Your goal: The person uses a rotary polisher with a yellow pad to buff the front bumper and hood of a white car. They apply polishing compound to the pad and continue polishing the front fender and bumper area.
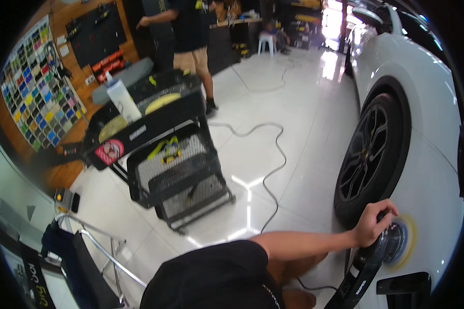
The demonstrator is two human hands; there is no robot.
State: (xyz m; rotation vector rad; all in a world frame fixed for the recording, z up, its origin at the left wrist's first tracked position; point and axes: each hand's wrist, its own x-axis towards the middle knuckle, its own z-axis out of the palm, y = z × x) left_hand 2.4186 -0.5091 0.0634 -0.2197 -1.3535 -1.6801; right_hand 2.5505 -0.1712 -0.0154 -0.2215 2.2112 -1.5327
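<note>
My left arm reaches across to the right, out of a black short sleeve. At its end my left hand is closed over the head of a black polisher. The polisher's long body slants down to the bottom edge. Its round pad, yellow with a blue ring, lies against the white car's side panel, just behind the wheel. My right hand is not visible. Bare skin shows below my left arm, perhaps my knees.
A black rolling cart carries a white bottle and yellow pads. A grey cord snakes over the shiny floor. Another person stands behind the cart. A metal-framed chair with dark cloth is at lower left.
</note>
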